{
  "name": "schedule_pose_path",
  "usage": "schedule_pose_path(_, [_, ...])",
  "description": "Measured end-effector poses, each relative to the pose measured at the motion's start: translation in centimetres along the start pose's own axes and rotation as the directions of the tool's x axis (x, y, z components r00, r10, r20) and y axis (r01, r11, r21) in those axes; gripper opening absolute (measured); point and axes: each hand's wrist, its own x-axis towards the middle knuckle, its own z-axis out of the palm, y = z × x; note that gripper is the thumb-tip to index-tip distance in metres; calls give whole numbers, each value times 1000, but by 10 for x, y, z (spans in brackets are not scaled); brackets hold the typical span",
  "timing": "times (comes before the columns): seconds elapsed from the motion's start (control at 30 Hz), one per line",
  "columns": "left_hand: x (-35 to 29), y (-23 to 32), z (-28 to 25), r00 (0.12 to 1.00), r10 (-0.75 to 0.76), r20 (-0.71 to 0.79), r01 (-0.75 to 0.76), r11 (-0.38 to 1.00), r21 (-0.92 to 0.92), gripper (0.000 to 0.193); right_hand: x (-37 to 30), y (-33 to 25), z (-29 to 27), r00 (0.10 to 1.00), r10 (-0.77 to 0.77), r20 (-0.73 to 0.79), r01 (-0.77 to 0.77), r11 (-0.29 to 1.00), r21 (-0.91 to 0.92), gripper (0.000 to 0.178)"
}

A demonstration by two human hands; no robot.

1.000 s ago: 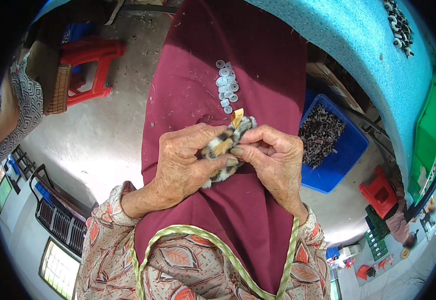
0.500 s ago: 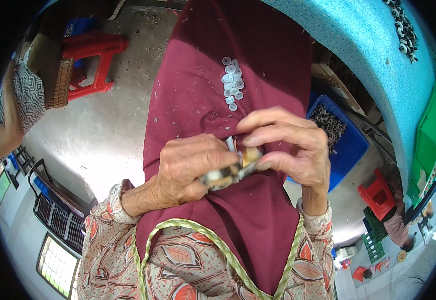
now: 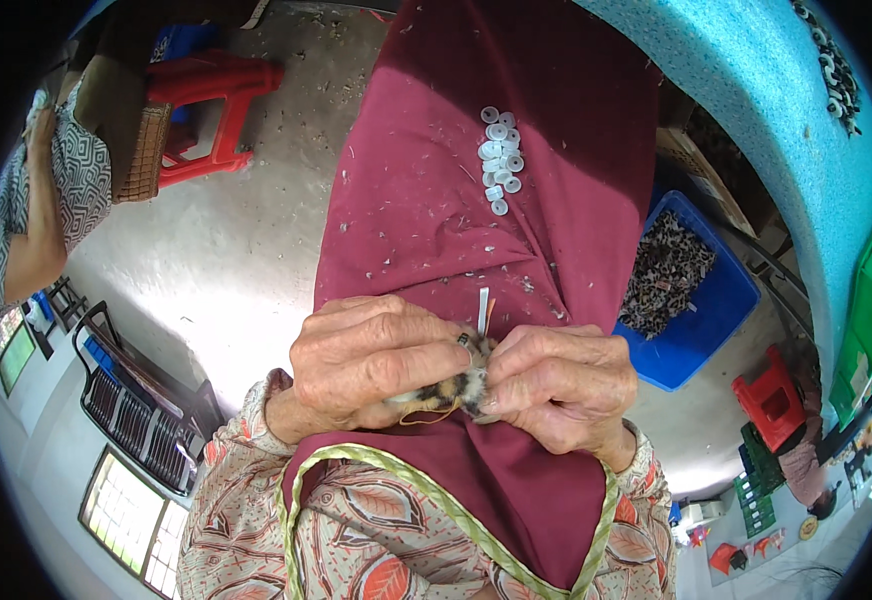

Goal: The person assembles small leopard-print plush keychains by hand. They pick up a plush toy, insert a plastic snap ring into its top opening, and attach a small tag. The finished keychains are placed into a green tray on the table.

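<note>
Over my lap, my left hand [image 3: 381, 358] and my right hand [image 3: 561, 388] are closed close together around a small furry piece [image 3: 468, 388], patched in black, tan and white. My left fingers press on it from the left; my right thumb and fingers pinch its right side. Most of it hides behind my fingers. A narrow white strip [image 3: 483, 310] and a thin orange one stick up beside it. Under my left hand hangs a loop of yellowish thread [image 3: 426, 412]. Several translucent white plastic discs [image 3: 496, 160] lie bunched on the maroon apron [image 3: 406, 220], farther from me.
A blue bin [image 3: 681, 365] of black-and-white bits stands at right, below a curved turquoise surface [image 3: 746, 90]. Red stools stand at far left [image 3: 226, 130] and right [image 3: 771, 400]. Another person's arm [image 3: 41, 230] shows at far left. Fluff dots the apron.
My right hand has come down and now grips the furry piece beside my left hand. The white strip stands upright and more exposed. The whole view has shifted slightly.
</note>
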Motion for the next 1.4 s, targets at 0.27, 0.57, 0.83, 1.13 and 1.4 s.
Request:
schedule_pose_path(0.27, [-15,-9,8,959,-277,54,282,936,-211,13,4,19,-31,851,403,336,-442,896,45,5])
schedule_pose_path(0.57, [-15,-9,8,981,-187,49,194,955,-226,13,34,87,-31,963,242,-114,-239,585,-775,11])
schedule_pose_path(0.83, [-18,-9,1,990,-144,1,142,974,-175,12,41,102,-27,936,329,-125,-285,496,-820,19])
schedule_pose_path(1.13, [-21,-11,2,985,-172,2,169,968,-184,12,41,83,-39,936,333,-113,-303,598,-742,22])
schedule_pose_path(1.4, [-15,-10,2,978,-209,20,208,951,-227,9,34,21,1,957,280,-72,-289,917,-275,19])
